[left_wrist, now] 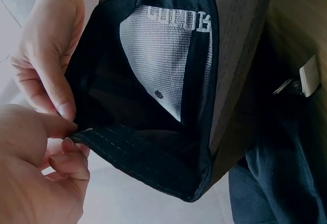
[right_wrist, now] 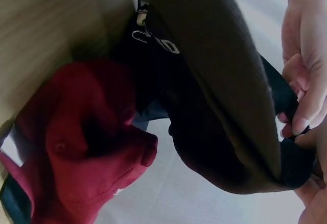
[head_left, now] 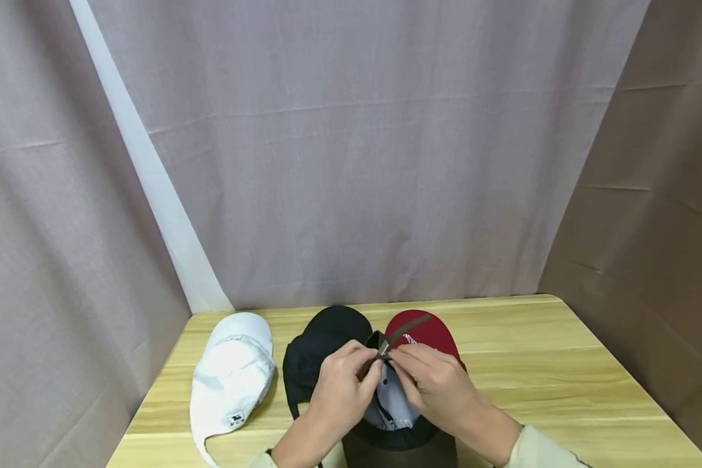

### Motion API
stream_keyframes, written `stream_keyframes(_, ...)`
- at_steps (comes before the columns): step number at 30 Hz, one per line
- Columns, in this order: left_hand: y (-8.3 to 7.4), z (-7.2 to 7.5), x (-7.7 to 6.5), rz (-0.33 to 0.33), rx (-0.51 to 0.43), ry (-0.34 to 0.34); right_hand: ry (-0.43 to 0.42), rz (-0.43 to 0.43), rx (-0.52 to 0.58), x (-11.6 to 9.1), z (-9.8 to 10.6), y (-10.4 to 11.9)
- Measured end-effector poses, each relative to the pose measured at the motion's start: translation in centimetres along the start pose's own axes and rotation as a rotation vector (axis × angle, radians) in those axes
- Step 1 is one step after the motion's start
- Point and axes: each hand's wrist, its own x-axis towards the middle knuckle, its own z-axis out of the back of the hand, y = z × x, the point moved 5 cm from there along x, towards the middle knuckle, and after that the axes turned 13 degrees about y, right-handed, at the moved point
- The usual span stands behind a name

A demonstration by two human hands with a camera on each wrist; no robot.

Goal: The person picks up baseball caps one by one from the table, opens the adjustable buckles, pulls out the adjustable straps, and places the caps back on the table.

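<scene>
A dark brown baseball cap [head_left: 400,450] is held with its opening toward me and its brim pointing down. My left hand [head_left: 345,385] pinches the back edge of the cap beside a small metal buckle [head_left: 384,348]. Close against it, my right hand [head_left: 435,385] pinches the cap's adjustment strap [head_left: 411,327], whose loose end sticks out up and to the right. Inside the cap, a pale mesh lining [left_wrist: 156,55] and a dark sweatband [left_wrist: 138,150] show in the left wrist view.
A black cap [head_left: 330,338] lies behind my left hand, and a red cap [head_left: 429,330] behind my right. Farther left lies a white cap [head_left: 231,377], its strap end toward me. All rest on a wooden table [head_left: 550,377], with grey curtains [head_left: 357,162] behind.
</scene>
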Motion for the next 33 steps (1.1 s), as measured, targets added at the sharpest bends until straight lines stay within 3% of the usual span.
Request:
stream_keyframes(4, -0.12, 0.03, -0.07, -0.021, 0.031, -0.017, 0.006, 0.006, -0.006, 0.15, 0.02, 0.07)
stream_keyframes(13, -0.22, 0.22, -0.17, -0.036, 0.087, 0.039, 0.029, -0.001, 0.004, 0.03, -0.26, 0.04)
stream_keyframes(26, -0.13, 0.25, -0.13, -0.031, 0.070, 0.116, 0.032, 0.021, 0.038, 0.04, -0.44, -0.30)
stream_keyframes(33, -0.33, 0.27, -0.10, -0.039, 0.078, 0.093, 0.007, 0.060, -0.004, 0.07, -0.41, -0.27)
